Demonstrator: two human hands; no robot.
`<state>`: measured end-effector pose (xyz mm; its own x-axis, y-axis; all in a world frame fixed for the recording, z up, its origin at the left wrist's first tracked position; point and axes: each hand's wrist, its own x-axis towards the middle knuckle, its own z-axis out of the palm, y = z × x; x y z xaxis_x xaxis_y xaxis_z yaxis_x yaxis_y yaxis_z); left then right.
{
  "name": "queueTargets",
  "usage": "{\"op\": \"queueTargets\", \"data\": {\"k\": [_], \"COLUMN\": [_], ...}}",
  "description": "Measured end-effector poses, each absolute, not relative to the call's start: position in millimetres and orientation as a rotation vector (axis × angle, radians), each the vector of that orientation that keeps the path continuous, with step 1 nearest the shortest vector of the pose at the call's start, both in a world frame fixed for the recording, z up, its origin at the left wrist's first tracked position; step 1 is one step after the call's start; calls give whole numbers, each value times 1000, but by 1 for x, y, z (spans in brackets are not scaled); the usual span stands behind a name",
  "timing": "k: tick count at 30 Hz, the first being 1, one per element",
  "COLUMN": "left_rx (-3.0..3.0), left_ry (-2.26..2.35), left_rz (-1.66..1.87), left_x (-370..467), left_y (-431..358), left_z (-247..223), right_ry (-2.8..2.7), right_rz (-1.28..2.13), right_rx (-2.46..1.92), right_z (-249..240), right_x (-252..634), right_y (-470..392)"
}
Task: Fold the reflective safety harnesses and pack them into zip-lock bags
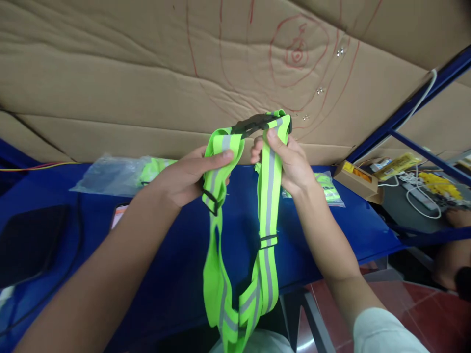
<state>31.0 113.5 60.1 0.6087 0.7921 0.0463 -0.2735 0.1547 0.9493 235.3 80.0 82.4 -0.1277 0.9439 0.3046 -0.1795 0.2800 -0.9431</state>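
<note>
A bright green reflective strap harness (270,206) with grey stripes hangs in a loop between my hands, above the blue table (176,274). My left hand (191,174) grips its left side, thumb pressed on the folded webbing. On the right side, my right hand (289,159) pinches the strap near the top, its thumb lying over the stripe. A black plastic buckle (253,124) spans the top of the loop. Black slider rings (210,202) sit on both sides. The loop's lower end drops below the table edge toward my lap and leaves the frame.
A clear plastic bag (110,174) with green webbing lies behind my left arm; another packed green strap (329,189) is at the right. A phone (119,214), a black flat device (31,242) and a small cardboard box (355,180) are on the table. Cardboard (147,73) lines the back.
</note>
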Motion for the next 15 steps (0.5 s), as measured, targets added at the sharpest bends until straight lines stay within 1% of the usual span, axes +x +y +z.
{"op": "queueTargets", "data": {"k": [2,4,11,15], "left_rx": [1120,1100,1180,1168], "left_ry": [549,526,466,402], "left_rz": [805,807,754,737], "left_x": [33,38,44,44], "left_y": [109,103,92,87], "left_z": [63,67,70,74], "right_ry": [-1236,-1202,-1301,-1386], "right_rz": [1269,1290,1104,1053], "right_rx": [-760,-765,-832,-923], "right_z": [87,89,82,80], "right_x": [235,233,223,220], "right_y": [79,79,77,70]}}
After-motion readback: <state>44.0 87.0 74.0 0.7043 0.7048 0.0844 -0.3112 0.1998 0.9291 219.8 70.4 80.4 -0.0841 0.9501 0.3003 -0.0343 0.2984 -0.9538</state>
